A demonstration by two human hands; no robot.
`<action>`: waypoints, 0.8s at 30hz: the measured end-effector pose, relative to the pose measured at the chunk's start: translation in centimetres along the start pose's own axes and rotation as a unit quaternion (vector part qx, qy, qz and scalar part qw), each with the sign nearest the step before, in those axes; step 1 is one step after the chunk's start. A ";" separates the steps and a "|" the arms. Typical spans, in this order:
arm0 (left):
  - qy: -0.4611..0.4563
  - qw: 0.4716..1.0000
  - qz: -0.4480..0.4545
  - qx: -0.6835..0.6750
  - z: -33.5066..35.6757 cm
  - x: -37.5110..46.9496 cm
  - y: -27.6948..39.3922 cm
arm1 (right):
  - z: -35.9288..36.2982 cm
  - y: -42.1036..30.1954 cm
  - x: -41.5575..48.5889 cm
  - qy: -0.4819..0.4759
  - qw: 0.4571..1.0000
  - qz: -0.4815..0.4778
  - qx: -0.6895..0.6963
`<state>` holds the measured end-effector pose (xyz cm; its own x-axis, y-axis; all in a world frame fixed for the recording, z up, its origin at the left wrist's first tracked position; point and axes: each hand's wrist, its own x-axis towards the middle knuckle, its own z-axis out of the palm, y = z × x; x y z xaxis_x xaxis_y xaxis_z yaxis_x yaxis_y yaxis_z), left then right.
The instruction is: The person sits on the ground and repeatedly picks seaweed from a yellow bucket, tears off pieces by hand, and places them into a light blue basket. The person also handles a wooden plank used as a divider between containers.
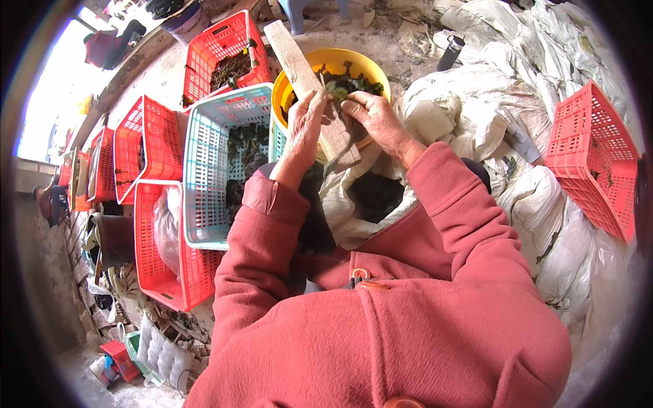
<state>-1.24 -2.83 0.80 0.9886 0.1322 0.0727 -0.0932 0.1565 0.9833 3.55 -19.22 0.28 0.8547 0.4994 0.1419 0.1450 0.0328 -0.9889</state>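
A wooden board (298, 66) lies across the rim of a yellow plastic bucket (375, 61), which holds dark green, leafy, seaweed-like pieces (359, 84). Over the board, my left hand (307, 115) has its fingers closed at the board's edge, by a greenish piece; what they pinch is partly hidden. My right hand (377, 120) pinches that leafy piece (337, 93) between thumb and fingers. A dark strand (347, 148) hangs over the board below my hands. Nearer my body, an open white woven sack (339, 196) holds dark material (375, 196).
On the left stand a light blue plastic crate (206, 204) with dark leafy pieces and several red crates (155, 153). White woven sacks (474, 97) lie heaped on the right, with a black bottle (451, 52) and a tilted red crate (576, 148).
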 end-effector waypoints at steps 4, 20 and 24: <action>-0.098 0.994 -0.049 0.011 1.3 -0.4 -1.3 | -1.4 0.1 1.2 0.051 0.958 0.112 0.260; 0.033 0.965 -0.041 0.256 -4.3 7.1 -2.6 | -1.8 3.8 8.1 0.148 0.968 0.105 0.172; 0.044 0.949 -0.026 0.312 -6.4 8.8 -5.0 | -1.3 6.7 10.2 0.170 0.967 0.095 0.166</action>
<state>7.15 3.83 -4.58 0.9738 0.2250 0.0343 0.0704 -0.4410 0.8947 13.89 -14.98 -4.80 0.9726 0.2129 -0.0937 -0.1514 0.2732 -0.9500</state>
